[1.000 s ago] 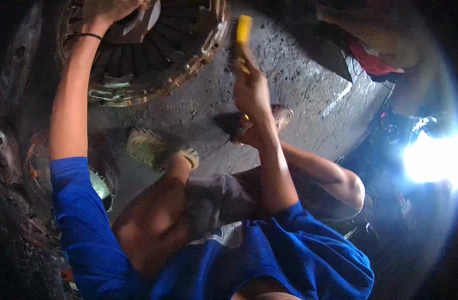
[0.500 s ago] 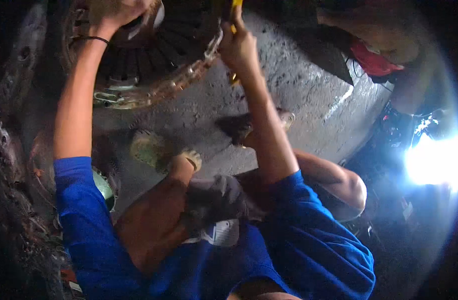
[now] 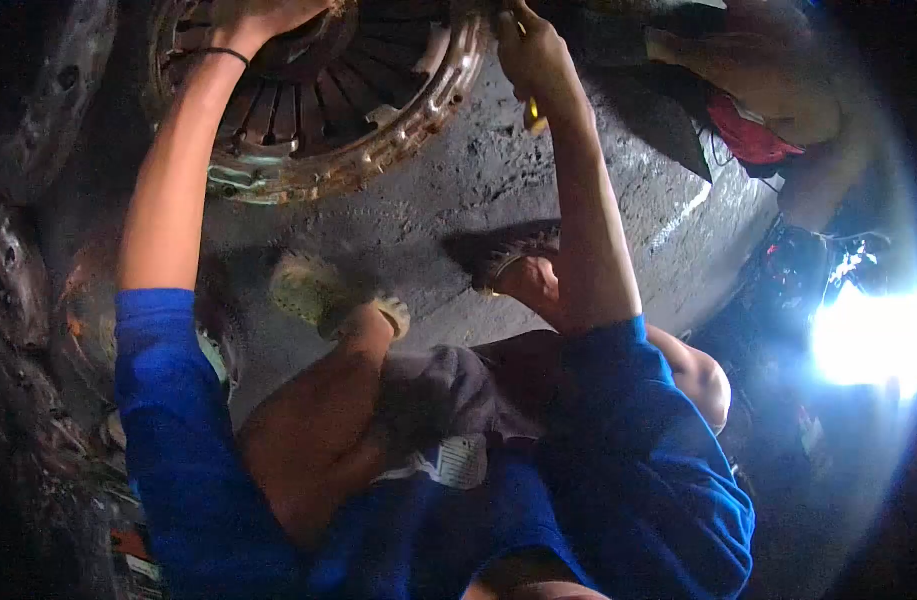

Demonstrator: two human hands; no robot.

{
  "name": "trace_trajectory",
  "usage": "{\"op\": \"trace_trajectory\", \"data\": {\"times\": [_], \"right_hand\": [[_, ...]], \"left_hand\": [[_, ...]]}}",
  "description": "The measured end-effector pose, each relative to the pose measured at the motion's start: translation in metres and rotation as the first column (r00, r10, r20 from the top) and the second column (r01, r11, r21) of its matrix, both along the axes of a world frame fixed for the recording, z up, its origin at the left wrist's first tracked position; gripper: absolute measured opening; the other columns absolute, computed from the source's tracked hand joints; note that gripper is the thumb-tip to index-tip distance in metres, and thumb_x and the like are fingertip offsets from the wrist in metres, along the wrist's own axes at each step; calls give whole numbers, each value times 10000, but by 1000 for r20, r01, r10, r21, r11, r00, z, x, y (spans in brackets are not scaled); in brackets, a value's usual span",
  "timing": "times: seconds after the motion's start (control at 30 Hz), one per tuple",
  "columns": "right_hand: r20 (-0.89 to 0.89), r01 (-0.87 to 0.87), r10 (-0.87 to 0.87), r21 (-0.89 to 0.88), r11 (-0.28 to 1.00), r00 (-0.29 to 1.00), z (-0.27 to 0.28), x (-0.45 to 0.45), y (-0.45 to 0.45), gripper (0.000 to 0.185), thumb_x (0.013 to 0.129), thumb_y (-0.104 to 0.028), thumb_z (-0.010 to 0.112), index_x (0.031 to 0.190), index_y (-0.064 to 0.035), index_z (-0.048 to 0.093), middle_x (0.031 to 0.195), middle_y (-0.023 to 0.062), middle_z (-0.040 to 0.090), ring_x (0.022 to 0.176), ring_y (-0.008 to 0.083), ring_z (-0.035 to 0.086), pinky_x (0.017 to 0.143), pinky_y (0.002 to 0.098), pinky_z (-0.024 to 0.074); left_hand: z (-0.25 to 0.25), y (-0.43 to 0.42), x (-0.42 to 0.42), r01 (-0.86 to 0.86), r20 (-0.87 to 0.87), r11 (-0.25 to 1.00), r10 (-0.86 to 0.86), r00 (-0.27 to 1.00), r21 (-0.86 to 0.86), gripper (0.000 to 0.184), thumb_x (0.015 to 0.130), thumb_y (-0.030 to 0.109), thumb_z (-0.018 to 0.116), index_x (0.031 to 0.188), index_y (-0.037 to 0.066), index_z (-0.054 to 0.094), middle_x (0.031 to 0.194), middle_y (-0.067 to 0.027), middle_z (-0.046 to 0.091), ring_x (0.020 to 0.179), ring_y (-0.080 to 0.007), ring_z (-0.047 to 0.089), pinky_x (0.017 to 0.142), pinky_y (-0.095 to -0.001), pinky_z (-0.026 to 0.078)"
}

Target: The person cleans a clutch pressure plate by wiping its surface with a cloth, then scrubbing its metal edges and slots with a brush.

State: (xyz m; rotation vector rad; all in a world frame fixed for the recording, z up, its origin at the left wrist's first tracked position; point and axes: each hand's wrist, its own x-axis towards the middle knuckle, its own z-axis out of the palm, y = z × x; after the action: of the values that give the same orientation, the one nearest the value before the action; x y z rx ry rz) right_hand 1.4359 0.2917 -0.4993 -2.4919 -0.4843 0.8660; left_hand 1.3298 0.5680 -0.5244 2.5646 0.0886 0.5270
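Note:
A rusty clutch pressure plate (image 3: 354, 170) with radial spring fingers lies on the dirty floor at the top of the view. My left hand (image 3: 269, 14) reaches over its centre; the top edge of the view cuts off the fingers, so their grip is hidden. Beyond the plate's right rim, my right hand (image 3: 537, 62) is closed around a yellow-handled tool (image 3: 533, 115). Only the lower end of the handle shows clearly below the fist, and the tool's head is out of sight.
Worn metal parts (image 3: 14, 265) line the left side. My feet in clogs (image 3: 314, 290) stand below the plate. Another person's limb (image 3: 754, 75) and a red cloth (image 3: 749, 135) are at the upper right. A bright lamp (image 3: 869, 335) glares from the right.
My right hand, with the yellow-handled tool, has shifted right and slightly up in view. My left hand stays over the plate's centre. The plate appears slightly farther right and higher.

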Motion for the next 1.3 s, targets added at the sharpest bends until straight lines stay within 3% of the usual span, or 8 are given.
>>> {"op": "trace_trajectory", "data": {"times": [0.1, 0.4, 0.73, 0.83, 0.9, 1.1, 1.23, 1.3], "right_hand": [[120, 98, -99, 15, 995, 988, 34, -67, -17, 621, 1025, -159, 501, 1601, -90, 282, 1167, 300, 693, 1091, 391, 705, 875, 446, 594], [176, -94, 76, 95, 991, 981, -7, 11, 15, 484, 1023, -114, 479, 1497, -30, 422, 857, 218, 710, 591, 235, 637, 518, 410, 534], [17, 94, -93, -47, 994, 996, -31, -25, 19, 525, 1030, -135, 504, 1535, -35, 402, 988, 268, 714, 1121, 400, 691, 888, 518, 583], [-276, 251, -304, -212, 944, 912, 29, 25, 48, 492, 1011, -85, 502, 1496, -59, 418, 823, 223, 705, 577, 258, 631, 519, 419, 538], [354, -367, 351, -24, 930, 867, -23, 30, 2, 598, 980, -88, 516, 1557, -79, 361, 1092, 260, 709, 1062, 418, 687, 898, 518, 578], [260, -189, 206, -89, 978, 944, -43, -17, 27, 585, 984, -29, 501, 1527, -234, 427, 1299, 264, 643, 976, 422, 727, 856, 533, 601], [-151, -281, 247, -272, 921, 957, 34, 68, 80, 439, 1023, -121, 494, 1451, -26, 469, 828, 201, 701, 618, 254, 643, 550, 439, 532], [168, -262, 280, -121, 957, 945, 47, 47, 62, 510, 987, -57, 533, 1485, -129, 450, 1043, 238, 702, 822, 349, 710, 687, 477, 593]], "left_hand": [[-4, 11, 9, -2, 125, 1000, -2, 992, 31, 199, 849, 310, 611, 786, 133, 675, 748, -114, 580, 731, -324, 598, 669, -437, 489], [1, 3, 5, -107, -25, 994, 108, 994, 30, 207, 844, 325, 592, 822, 166, 722, 757, -122, 583, 726, -326, 612, 683, -441, 505], [-2, 7, 9, 11, 67, 998, -15, 998, 63, 224, 838, 289, 576, 823, 154, 754, 771, -89, 625, 725, -287, 625, 688, -414, 518], [-3, 4, 7, 1, 120, 1000, -2, 993, 12, 200, 825, 284, 592, 812, 156, 746, 762, -96, 611, 716, -292, 618, 675, -421, 509], [-2, 10, 13, -18, 120, 1000, 15, 993, 23, 189, 820, 286, 604, 818, 165, 748, 756, -99, 601, 721, -299, 616, 669, -428, 504], [1, 4, 4, -50, 11, 998, 49, 999, 36, 191, 825, 300, 603, 837, 184, 755, 756, -101, 591, 743, -306, 616, 664, -441, 506], [16, 2, 5, -7, 4, 1000, 7, 1000, 26, 215, 840, 282, 573, 853, 174, 758, 766, -99, 604, 745, -303, 618, 682, -435, 518], [10, 6, 5, 15, 19, 998, -16, 1000, 68, 249, 854, 296, 567, 869, 149, 767, 788, -104, 627, 755, -303, 622, 722, -424, 529]]}}
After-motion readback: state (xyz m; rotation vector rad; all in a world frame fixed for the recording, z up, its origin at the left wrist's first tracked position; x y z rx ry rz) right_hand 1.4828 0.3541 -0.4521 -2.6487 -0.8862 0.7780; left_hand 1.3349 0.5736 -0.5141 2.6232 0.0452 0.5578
